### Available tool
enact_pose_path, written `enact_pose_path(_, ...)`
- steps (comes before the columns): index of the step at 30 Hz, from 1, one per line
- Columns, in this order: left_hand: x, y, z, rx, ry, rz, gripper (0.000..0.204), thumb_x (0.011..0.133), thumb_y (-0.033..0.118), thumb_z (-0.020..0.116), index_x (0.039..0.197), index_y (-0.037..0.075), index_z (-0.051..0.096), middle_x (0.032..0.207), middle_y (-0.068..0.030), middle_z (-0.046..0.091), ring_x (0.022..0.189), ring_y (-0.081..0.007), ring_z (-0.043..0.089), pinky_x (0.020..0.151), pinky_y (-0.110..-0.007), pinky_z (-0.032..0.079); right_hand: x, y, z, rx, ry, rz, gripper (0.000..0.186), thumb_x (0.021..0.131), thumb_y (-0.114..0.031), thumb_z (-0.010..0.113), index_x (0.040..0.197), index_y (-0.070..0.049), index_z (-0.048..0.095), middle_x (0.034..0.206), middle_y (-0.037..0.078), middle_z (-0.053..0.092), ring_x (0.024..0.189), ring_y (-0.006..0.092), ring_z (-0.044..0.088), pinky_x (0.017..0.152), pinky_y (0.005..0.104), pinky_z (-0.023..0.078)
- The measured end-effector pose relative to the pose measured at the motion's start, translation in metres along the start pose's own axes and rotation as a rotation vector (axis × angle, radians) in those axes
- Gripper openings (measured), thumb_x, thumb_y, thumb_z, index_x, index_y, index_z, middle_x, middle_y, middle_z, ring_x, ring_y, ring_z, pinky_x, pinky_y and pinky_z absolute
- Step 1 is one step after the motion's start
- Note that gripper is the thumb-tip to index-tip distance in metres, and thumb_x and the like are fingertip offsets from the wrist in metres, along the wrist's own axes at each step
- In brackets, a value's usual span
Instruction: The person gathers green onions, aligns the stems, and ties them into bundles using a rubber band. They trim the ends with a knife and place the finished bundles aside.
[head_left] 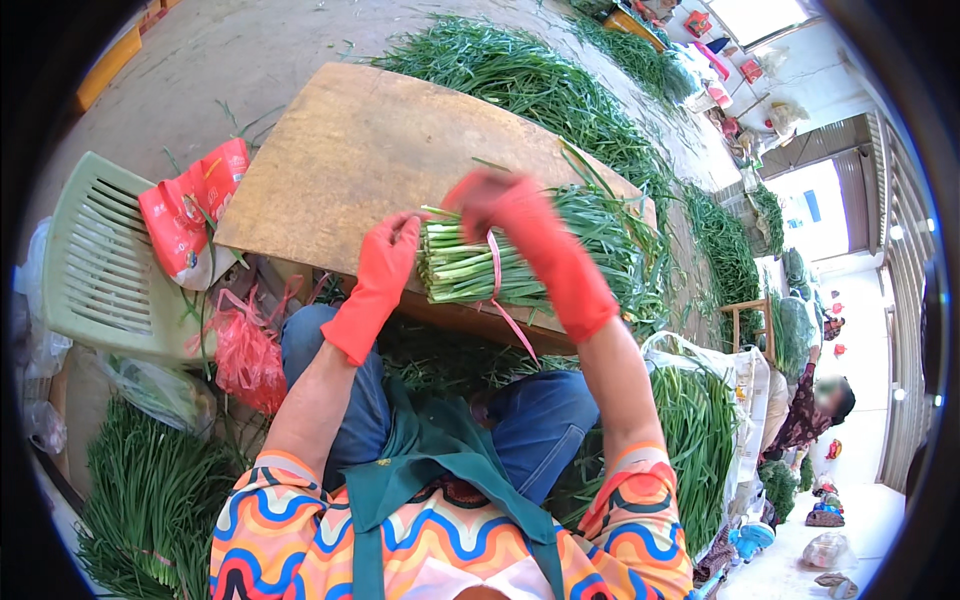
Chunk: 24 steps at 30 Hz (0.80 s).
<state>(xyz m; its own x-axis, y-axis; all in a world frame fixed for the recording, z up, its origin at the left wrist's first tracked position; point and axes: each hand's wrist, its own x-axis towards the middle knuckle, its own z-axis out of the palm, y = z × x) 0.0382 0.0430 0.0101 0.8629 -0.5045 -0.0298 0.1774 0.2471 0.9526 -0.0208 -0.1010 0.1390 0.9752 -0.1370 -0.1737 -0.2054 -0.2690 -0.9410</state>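
Note:
A bunch of chives (465, 268) lies on the wooden tabletop (350, 160), pale stem ends to the left and green leaves to the right. A pink tie (496, 270) crosses it, one loose tail hanging past the near edge. My left hand (382, 268), in a red rubber glove, is beside the stem ends with its fingertips drawn together; whether anything is between them is hidden. Over the bunch's far side is my right hand (495, 205), gloved the same and smeared by motion, so its grip is unclear.
Loose chives (500, 70) are heaped beyond the table, with more chives (690, 440) at right and lower left (150, 490). A pale green plastic chair (105, 260) holds a red bag (195, 210). Another person (810, 410) is at far right.

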Motion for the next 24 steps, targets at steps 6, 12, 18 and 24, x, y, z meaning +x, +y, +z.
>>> enact_pose_path(6,-0.004,-0.012,-0.016,0.314,-0.050,-0.034,0.019,0.081,0.016,0.060,0.090,0.000,0.064,0.084,-0.0038,0.063,0.071,-0.0093,0.053,0.065,-0.025,0.043,-0.015,0.025,-0.054,-0.243,0.575,0.010,0.019,0.076,-0.013,0.061,0.094,-0.006,0.063,0.070,0.005,0.061,0.063,0.0095,0.056,0.059,0.0230,0.045)
enact_pose_path(12,-0.016,0.002,-0.008,0.235,-0.161,-0.116,0.018,0.078,0.010,0.059,0.093,0.004,0.065,0.089,-0.0064,0.063,0.076,-0.0103,0.054,0.067,-0.024,0.043,-0.008,0.066,0.025,-1.096,0.125,0.071,0.020,0.073,-0.024,0.061,0.091,-0.018,0.066,0.083,0.010,0.064,0.079,0.0268,0.061,0.069,0.0368,0.048)
enact_pose_path(18,-0.011,0.006,-0.004,0.230,-0.143,-0.056,0.020,0.073,0.008,0.064,0.093,0.005,0.065,0.103,-0.0087,0.059,0.091,-0.0151,0.055,0.078,-0.027,0.043,-0.013,0.056,0.010,-0.798,0.200,0.068,0.022,0.072,-0.027,0.063,0.089,-0.012,0.066,0.080,0.011,0.063,0.075,0.0279,0.061,0.066,0.0369,0.047)
enact_pose_path(24,-0.005,-0.024,0.011,0.716,-0.066,0.273,0.019,0.069,0.012,0.072,0.083,0.003,0.064,0.110,-0.0104,0.057,0.101,-0.0193,0.053,0.087,-0.031,0.040,-0.015,0.068,0.018,-0.620,0.217,0.097,0.016,0.073,-0.024,0.064,0.084,-0.012,0.068,0.072,0.011,0.064,0.069,0.0236,0.062,0.062,0.0309,0.047)
